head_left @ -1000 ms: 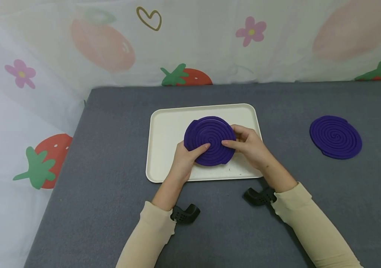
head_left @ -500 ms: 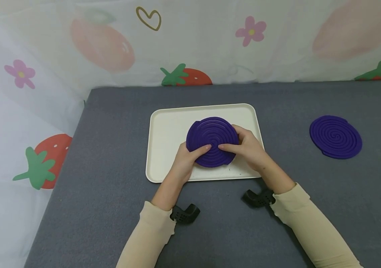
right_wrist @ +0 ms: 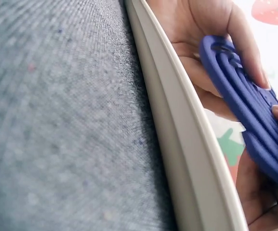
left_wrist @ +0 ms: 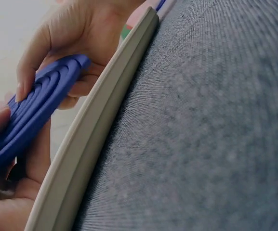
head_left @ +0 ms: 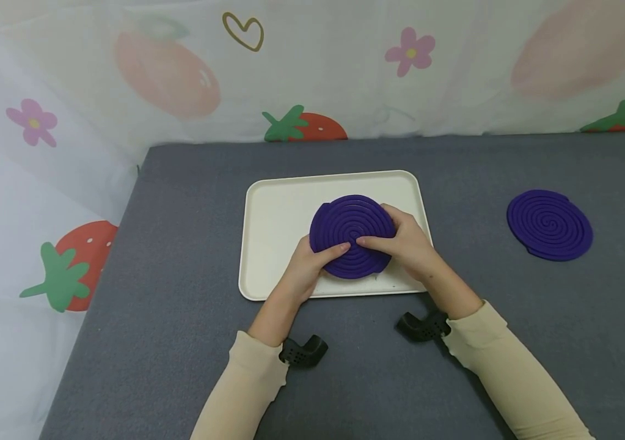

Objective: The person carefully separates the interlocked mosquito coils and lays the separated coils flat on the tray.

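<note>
A round purple spiral mat [head_left: 352, 217] is held over the tray in the head view, its coiled ridges facing up. My left hand [head_left: 302, 269] grips its lower left side, thumb on top and fingers underneath. On the right side my right hand [head_left: 412, 247] pinches it the same way. Both thumb tips lie near the spiral's centre, close together. In the left wrist view the mat [left_wrist: 47, 96] appears tilted and raised above the tray's rim; the right wrist view shows the mat [right_wrist: 249, 106] edge-on between both hands. The fingers below are partly hidden.
A white rectangular tray [head_left: 270, 244] lies under the hands, with a few dark specks near its front edge. A second purple spiral mat [head_left: 550, 225] rests flat on the grey cloth [head_left: 191, 244] to the right. Behind hangs a white strawberry-print curtain [head_left: 312, 67].
The held mat has shifted slightly right and towards me. My right thumb has slid inward towards the centre, and the left thumb has moved a little right and down. The other mat stays put.
</note>
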`<state>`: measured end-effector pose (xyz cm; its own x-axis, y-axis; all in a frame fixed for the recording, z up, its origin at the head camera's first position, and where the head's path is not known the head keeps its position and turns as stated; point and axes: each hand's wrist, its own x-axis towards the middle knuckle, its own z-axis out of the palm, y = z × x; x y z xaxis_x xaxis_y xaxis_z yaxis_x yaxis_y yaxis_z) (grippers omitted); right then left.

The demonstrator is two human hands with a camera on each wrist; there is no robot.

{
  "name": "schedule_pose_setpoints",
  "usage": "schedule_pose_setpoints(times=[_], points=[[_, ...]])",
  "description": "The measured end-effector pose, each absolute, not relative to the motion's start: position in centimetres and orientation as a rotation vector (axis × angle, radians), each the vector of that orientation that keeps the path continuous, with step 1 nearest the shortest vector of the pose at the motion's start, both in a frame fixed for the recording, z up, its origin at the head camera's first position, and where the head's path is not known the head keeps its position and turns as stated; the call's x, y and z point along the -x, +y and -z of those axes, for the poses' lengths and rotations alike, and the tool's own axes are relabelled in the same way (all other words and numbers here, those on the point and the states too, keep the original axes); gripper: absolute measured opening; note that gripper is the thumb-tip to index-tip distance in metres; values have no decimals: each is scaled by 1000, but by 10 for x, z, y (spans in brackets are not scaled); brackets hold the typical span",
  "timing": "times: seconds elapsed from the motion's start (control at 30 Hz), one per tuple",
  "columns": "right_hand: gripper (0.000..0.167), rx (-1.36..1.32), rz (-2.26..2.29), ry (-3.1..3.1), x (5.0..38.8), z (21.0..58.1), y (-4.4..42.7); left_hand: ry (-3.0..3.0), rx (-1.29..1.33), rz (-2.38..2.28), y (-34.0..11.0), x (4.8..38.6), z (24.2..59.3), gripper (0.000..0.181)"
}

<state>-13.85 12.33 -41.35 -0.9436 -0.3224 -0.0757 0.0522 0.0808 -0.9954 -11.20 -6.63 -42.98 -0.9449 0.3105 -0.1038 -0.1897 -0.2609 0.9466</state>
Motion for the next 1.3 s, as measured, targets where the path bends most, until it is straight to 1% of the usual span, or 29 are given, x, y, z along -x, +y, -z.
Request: schedule_pose_setpoints(times=[0.3, 0.6, 1.1, 1.3], points=[[58, 174, 1927, 2099, 138, 414, 121, 1606, -156, -2240, -68, 113, 431, 51], [54, 113, 1907, 2172, 139, 415, 119, 1571, -112, -2286, -67, 112, 430, 42], [50, 60, 1880, 2228, 138, 414, 119, 1664, -131, -2270, -66, 113, 428, 42], [52, 65, 1886, 2189, 138, 413, 118, 1677, -144, -2306, -67, 113, 429, 42]])
